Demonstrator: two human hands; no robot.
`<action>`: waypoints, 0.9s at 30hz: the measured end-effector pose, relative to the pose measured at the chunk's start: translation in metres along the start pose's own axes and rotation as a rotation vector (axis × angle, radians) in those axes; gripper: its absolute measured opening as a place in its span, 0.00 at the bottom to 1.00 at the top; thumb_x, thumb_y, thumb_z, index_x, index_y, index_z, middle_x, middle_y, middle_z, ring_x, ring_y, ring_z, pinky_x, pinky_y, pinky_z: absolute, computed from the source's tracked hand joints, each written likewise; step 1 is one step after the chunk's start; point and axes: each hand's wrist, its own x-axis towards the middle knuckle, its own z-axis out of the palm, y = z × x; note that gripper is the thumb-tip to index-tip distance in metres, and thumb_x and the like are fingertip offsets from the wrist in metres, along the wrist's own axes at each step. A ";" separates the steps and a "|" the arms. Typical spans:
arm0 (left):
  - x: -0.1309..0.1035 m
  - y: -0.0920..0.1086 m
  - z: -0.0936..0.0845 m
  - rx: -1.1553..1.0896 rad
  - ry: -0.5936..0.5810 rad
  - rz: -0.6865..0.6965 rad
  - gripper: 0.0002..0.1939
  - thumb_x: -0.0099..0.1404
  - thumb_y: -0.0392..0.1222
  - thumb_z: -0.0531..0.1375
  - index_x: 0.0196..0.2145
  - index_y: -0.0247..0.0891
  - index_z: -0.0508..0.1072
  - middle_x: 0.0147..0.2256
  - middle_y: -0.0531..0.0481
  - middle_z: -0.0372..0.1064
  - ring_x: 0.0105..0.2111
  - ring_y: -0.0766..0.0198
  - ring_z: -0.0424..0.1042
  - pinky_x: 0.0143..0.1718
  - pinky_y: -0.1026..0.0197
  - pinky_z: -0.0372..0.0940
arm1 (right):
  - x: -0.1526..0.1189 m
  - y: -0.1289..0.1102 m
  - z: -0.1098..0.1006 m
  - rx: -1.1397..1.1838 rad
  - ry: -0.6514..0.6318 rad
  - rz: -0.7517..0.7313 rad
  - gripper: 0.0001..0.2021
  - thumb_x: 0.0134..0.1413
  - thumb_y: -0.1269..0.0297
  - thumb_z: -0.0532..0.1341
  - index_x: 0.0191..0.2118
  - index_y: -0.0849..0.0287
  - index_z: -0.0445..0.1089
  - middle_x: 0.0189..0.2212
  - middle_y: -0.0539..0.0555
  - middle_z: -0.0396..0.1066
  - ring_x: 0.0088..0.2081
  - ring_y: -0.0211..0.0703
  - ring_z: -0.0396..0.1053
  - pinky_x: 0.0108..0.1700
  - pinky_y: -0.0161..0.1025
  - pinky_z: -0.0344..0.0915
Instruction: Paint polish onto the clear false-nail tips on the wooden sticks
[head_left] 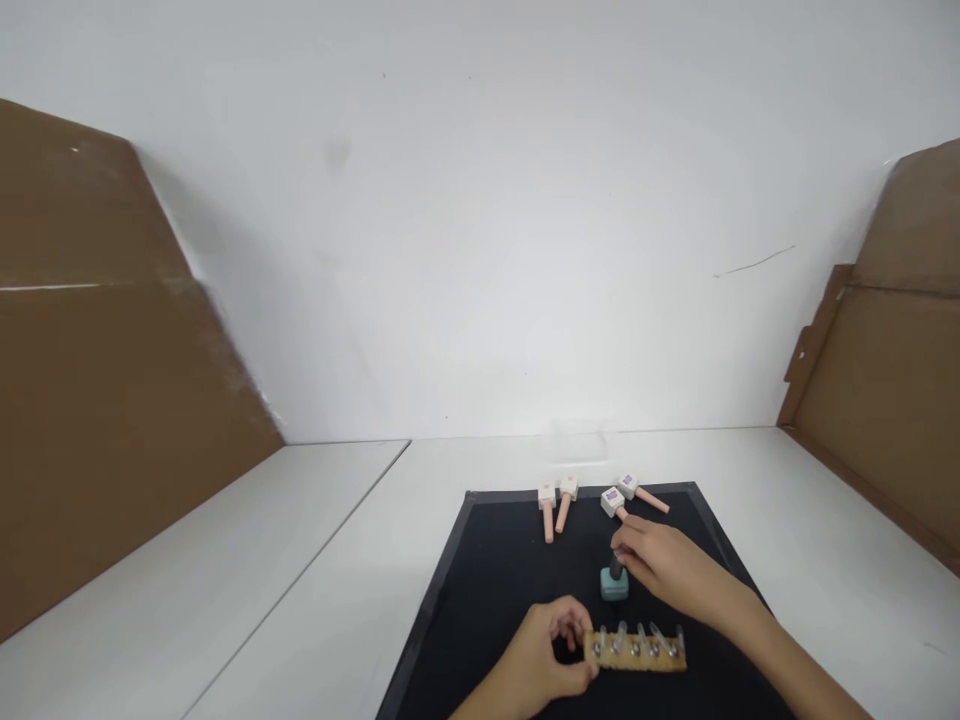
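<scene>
My left hand (541, 650) curls around the left end of a narrow yellowish strip (626, 662), with thumb and fingers pinching it. Several clear nail tips (621, 632) stand up from the strip on small round silver stands, some of them leaning. My right hand (664, 565) holds the dark cap of a teal nail polish bottle (614, 586) between its fingertips. The bottle is just behind the strip, above the black mat. Whether its cap is loosened cannot be seen.
White nail polish bottles with peach caps lie at the black mat's (510, 570) far edge: a left pair (547, 497) and a right pair (612, 500). Behind them is a clear plastic tray (577, 447). Cardboard panels (112, 380) flank the white table (322, 570), with a white wall behind.
</scene>
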 end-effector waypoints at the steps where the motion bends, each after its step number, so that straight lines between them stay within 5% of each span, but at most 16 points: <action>1: 0.003 0.002 0.002 0.072 0.001 -0.009 0.10 0.42 0.29 0.63 0.26 0.36 0.71 0.27 0.54 0.65 0.30 0.64 0.61 0.34 0.63 0.57 | 0.002 0.000 -0.003 -0.010 -0.024 -0.006 0.11 0.58 0.77 0.53 0.33 0.60 0.70 0.35 0.57 0.73 0.42 0.49 0.74 0.40 0.39 0.67; 8: 0.013 0.013 0.008 0.412 -0.023 0.032 0.14 0.43 0.29 0.68 0.28 0.36 0.72 0.32 0.55 0.66 0.36 0.63 0.63 0.53 0.55 0.52 | 0.010 -0.004 -0.007 -0.031 -0.106 0.032 0.07 0.56 0.74 0.57 0.32 0.61 0.72 0.35 0.57 0.75 0.38 0.48 0.73 0.38 0.36 0.64; 13: 0.012 0.018 0.001 0.446 -0.076 0.041 0.13 0.44 0.29 0.66 0.29 0.37 0.72 0.33 0.53 0.67 0.38 0.62 0.63 0.47 0.58 0.58 | 0.012 -0.004 -0.003 -0.011 -0.070 0.127 0.06 0.55 0.71 0.59 0.30 0.64 0.73 0.33 0.60 0.74 0.37 0.51 0.73 0.37 0.39 0.63; 16: 0.011 0.024 -0.011 0.441 -0.113 -0.022 0.14 0.45 0.28 0.63 0.32 0.38 0.71 0.34 0.54 0.67 0.33 0.65 0.64 0.39 0.63 0.61 | 0.007 0.008 -0.004 0.061 -0.036 0.166 0.09 0.57 0.65 0.59 0.39 0.64 0.73 0.34 0.59 0.74 0.35 0.49 0.73 0.37 0.38 0.64; 20: 0.024 0.026 -0.031 0.478 0.022 -0.115 0.11 0.48 0.24 0.56 0.29 0.37 0.67 0.28 0.56 0.66 0.28 0.68 0.65 0.31 0.68 0.60 | -0.001 0.031 0.004 0.158 -0.033 0.195 0.16 0.54 0.66 0.62 0.48 0.65 0.70 0.37 0.60 0.74 0.38 0.47 0.73 0.39 0.37 0.66; 24: 0.050 0.021 -0.040 0.599 0.302 -0.182 0.04 0.59 0.33 0.53 0.33 0.36 0.66 0.31 0.50 0.66 0.33 0.62 0.68 0.35 0.63 0.59 | 0.000 0.038 0.025 0.193 -0.088 0.155 0.15 0.40 0.70 0.70 0.39 0.64 0.75 0.34 0.57 0.75 0.36 0.48 0.73 0.36 0.36 0.66; 27: 0.066 0.018 -0.038 0.702 0.429 -0.245 0.07 0.63 0.41 0.53 0.33 0.35 0.66 0.34 0.43 0.68 0.36 0.55 0.70 0.34 0.60 0.58 | 0.004 0.037 0.034 0.187 -0.070 0.129 0.07 0.40 0.72 0.69 0.31 0.62 0.75 0.30 0.54 0.74 0.34 0.46 0.72 0.35 0.34 0.65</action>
